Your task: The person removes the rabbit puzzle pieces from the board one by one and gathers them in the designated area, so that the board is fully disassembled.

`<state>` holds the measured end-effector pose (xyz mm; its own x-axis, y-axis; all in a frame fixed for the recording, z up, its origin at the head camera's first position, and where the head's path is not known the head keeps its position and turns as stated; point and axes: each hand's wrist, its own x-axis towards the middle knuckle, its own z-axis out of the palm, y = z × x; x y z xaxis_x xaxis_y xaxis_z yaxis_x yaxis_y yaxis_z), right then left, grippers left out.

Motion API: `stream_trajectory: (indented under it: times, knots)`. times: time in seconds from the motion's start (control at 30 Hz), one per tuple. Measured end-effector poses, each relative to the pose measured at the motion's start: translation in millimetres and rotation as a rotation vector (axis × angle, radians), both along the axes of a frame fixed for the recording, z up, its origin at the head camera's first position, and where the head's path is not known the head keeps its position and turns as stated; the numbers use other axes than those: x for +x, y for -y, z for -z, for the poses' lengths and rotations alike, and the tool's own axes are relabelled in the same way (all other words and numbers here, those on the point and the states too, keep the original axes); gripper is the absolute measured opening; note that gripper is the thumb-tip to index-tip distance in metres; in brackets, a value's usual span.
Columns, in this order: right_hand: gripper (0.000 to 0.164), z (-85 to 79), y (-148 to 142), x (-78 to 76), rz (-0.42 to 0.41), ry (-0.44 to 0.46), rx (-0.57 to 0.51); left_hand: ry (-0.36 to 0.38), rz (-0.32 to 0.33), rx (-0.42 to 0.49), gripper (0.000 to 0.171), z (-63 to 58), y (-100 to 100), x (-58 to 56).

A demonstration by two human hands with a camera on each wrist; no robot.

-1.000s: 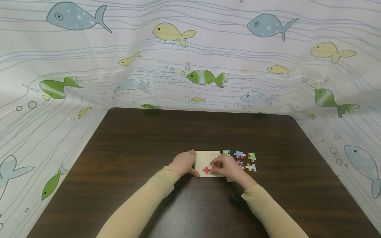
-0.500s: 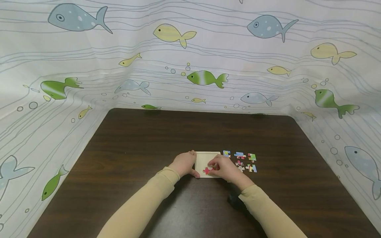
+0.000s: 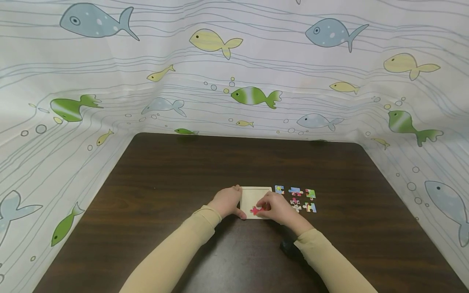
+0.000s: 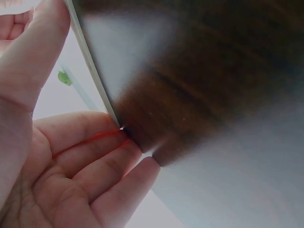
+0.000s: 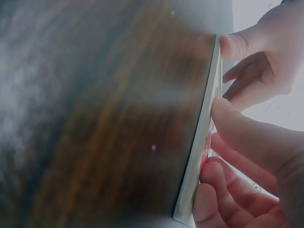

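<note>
A small square wooden puzzle tray [image 3: 251,197] lies on the dark table. My left hand [image 3: 224,202] holds its left side, thumb at the near corner and fingers at the far corner. In the left wrist view the tray's edge [image 4: 91,64] spans from thumb to fingers. Inside the tray, near its front edge, is a red jigsaw piece [image 3: 254,211]. My right hand [image 3: 277,208] pinches at this piece with thumb and fingers, covering its right part. In the right wrist view the thumb is over the tray's rim [image 5: 198,147], and red shows beside the fingers.
Several loose jigsaw pieces [image 3: 295,191] lie right of the tray, some partly behind the right hand. The brown wooden table [image 3: 176,175] reaches back to a white fish-patterned curtain [image 3: 205,81], which also hangs along both sides. A dark object [image 3: 287,247] shows below the right wrist.
My right hand has shifted slightly left over the red jigsaw piece, then stayed nearly still. The left hand keeps its place on the tray.
</note>
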<state>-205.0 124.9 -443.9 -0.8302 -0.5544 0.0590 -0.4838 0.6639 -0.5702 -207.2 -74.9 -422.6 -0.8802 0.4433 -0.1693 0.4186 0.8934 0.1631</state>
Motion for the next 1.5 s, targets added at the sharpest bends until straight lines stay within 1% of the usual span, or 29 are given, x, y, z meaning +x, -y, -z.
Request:
stream_trajectory:
  times: [0.1, 0.2, 0.4, 0.63, 0.8, 0.9, 1.23, 1.5]
  knots:
    - [0.023, -0.7, 0.2, 0.9, 0.009, -0.010, 0.015, -0.013, 0.007, -0.009, 0.090, -1.0, -0.1, 1.5]
    - [0.024, -1.6, 0.9, 1.2, 0.029, -0.007, 0.029, -0.010, 0.006, -0.016, 0.092, -1.5, -0.1, 1.8]
    - [0.020, -3.4, 2.9, 1.0, 0.053, 0.026, 0.035, -0.003, 0.003, -0.020, 0.095, -1.2, 0.0, 1.6]
    - [0.019, -2.4, 3.0, 0.9, 0.066, 0.039, 0.024, -0.003, -0.001, -0.020, 0.094, -1.5, -0.2, 1.8]
    - [0.021, -1.5, 2.1, 0.7, 0.065, 0.041, 0.001, -0.013, 0.004, -0.013, 0.092, -1.1, 0.1, 1.9]
    - [0.022, -1.1, 2.3, 0.2, 0.066, 0.058, -0.008, -0.018, 0.004, -0.010, 0.091, -0.5, 0.2, 1.6]
    - [0.023, 0.2, 2.0, -1.8, 0.068, 0.083, -0.012, -0.018, 0.001, -0.015, 0.091, 0.0, -0.1, 1.0]
    - [0.018, 2.3, 1.0, -2.3, 0.063, 0.080, -0.034, -0.022, -0.003, -0.010, 0.093, -1.8, 0.0, 2.6]
